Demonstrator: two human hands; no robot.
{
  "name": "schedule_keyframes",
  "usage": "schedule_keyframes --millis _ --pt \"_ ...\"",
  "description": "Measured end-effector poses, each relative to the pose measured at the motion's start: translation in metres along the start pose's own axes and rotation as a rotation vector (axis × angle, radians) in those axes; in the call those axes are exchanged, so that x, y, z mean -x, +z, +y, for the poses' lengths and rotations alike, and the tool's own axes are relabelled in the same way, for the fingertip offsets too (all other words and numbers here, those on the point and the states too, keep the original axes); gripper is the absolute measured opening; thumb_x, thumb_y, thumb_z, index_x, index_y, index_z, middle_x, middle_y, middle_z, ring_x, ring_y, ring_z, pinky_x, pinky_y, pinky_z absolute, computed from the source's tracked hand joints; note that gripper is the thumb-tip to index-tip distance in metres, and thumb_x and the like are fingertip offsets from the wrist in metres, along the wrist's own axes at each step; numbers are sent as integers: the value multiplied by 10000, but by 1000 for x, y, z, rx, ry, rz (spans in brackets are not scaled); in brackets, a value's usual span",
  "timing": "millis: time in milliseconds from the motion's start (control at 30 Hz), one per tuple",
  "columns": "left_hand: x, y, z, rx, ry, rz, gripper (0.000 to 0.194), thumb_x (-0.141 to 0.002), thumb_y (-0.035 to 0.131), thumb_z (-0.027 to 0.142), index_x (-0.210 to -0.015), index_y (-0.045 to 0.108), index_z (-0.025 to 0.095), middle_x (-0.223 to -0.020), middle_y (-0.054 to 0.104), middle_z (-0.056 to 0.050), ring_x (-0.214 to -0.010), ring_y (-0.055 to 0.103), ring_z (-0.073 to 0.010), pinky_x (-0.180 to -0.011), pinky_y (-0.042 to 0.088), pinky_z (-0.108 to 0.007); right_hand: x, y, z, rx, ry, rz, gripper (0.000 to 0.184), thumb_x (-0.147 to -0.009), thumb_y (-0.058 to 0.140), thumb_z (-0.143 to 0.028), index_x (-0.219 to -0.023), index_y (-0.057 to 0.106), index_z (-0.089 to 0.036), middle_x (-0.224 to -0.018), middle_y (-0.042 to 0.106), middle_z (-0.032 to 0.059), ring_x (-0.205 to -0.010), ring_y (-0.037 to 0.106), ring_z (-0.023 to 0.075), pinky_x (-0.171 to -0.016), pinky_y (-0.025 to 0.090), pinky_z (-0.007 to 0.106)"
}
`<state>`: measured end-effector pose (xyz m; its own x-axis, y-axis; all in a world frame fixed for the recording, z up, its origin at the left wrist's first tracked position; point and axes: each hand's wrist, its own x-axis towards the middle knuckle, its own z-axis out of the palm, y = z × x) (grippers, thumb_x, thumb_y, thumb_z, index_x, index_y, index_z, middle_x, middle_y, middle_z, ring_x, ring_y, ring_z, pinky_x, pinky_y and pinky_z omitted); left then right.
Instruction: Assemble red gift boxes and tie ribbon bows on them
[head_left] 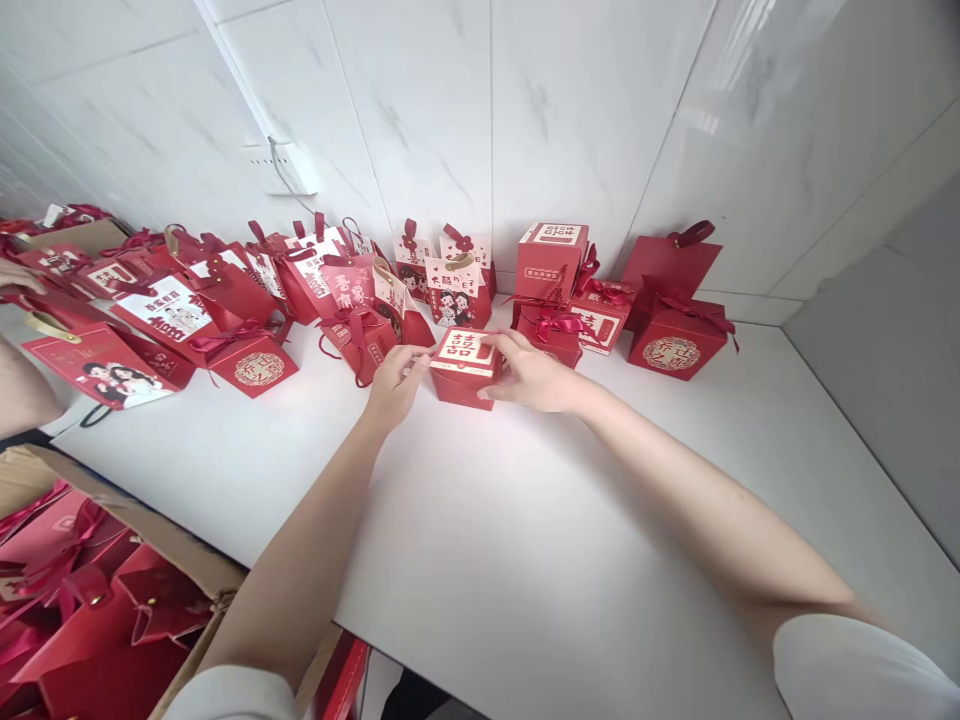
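A small red gift box [463, 390] with a white top panel and a large red character stands on the white table between my hands. My right hand [532, 378] grips its right side, with fingers over the top edge and the thumb low on the front. At the left edge, my left hand [397, 385] has its fingers closed against the box's corner. Just behind my left hand is a red box with a cord handle [362, 340]. Behind my right hand sits a red box with a pink ribbon [547, 325], partly hidden.
White-and-red bags with couple drawings [454, 290] stand by the tiled wall. Ribboned red boxes [667, 340] are at the right, and many more at the left. A cardboard box [142, 515] of red packages is at lower left. Another person's arm [22, 370] reaches in from the left.
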<state>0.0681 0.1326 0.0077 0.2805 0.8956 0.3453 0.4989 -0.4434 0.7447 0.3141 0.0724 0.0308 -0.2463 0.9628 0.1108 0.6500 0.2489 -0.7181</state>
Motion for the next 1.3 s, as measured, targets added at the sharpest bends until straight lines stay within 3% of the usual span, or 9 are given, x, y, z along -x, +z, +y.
schedule_keyframes --millis 200,333,500,600,700,867,967,1167,1300 --pt "-1 -3 -2 139 -216 -17 389 -879 543 558 -1022 632 208 -1060 697 -61 -926 650 -204 -710 534 -273 -9 31 5 -100 -314 159 849 -759 774 -306 -1477 325 -243 -1469 373 130 -1401 352 307 -1130 373 505" --pt "-7 -6 -17 403 -435 -7 452 -873 511 570 -1091 623 189 -1065 701 -97 -801 685 -213 -638 571 -325 -13 68 16 -192 -315 421 1076 -732 797 -498 -1556 149 -255 -1607 147 126 -1492 140 316 -1203 220 540" --pt "-9 -3 -32 455 -493 -37 439 -714 713 398 -1091 624 191 -953 717 -67 -743 685 -193 -634 573 -324 -13 89 30 -296 -263 326 1175 -753 756 -579 -1579 -6 -237 -1606 172 145 -1476 215 304 -1191 247 530" --pt "-6 0 -27 428 -465 -81 497 -715 714 493 -1089 647 173 -976 728 -92 -829 693 -226 -677 576 -338 -13 82 33 -251 -330 330 1156 -758 764 -541 -1582 3 -258 -1592 222 128 -1459 257 307 -1170 292 527" --pt "-3 -1 -17 489 -355 -150 615 -844 496 669 -1217 608 193 -1169 688 -121 -1015 674 -257 -803 579 -378 -14 72 33 -136 -421 363 1067 -811 731 -423 -1585 11 -278 -1592 234 99 -1465 248 288 -1188 274 501" --pt "2 -2 -13 387 -51 -219 1061 -665 828 438 -1533 232 314 -1561 345 -118 -1359 460 -293 -1071 468 -426 -12 67 34 -48 -478 277 855 -890 585 -257 -1584 88 -315 -1640 57 40 -1507 124 260 -1203 238 495" --pt "3 -3 -19 303 60 -244 1169 -636 854 377 -1561 140 332 -1596 254 -130 -1421 368 -328 -1103 433 -483 -12 69 40 -140 -450 193 934 -848 672 -345 -1580 95 -292 -1639 51 70 -1511 87 270 -1201 240 497" --pt "4 -4 -27 219 128 -276 1263 -641 853 389 -1563 -10 392 -1603 203 -146 -1404 384 -375 -1028 493 -518 -11 69 40 -367 -360 210 703 -909 578 -562 -1485 281 -290 -1582 267 106 -1394 401 272 -1143 351 500" --pt "5 -4 -19 56 240 -170 1251 -676 831 415 -1568 -45 362 -1575 251 -153 -1400 387 -364 -1074 456 -510 -9 74 30 -518 -295 288 681 -958 420 -640 -1512 203 -310 -1597 239 80 -1437 332 237 -1172 320 470"
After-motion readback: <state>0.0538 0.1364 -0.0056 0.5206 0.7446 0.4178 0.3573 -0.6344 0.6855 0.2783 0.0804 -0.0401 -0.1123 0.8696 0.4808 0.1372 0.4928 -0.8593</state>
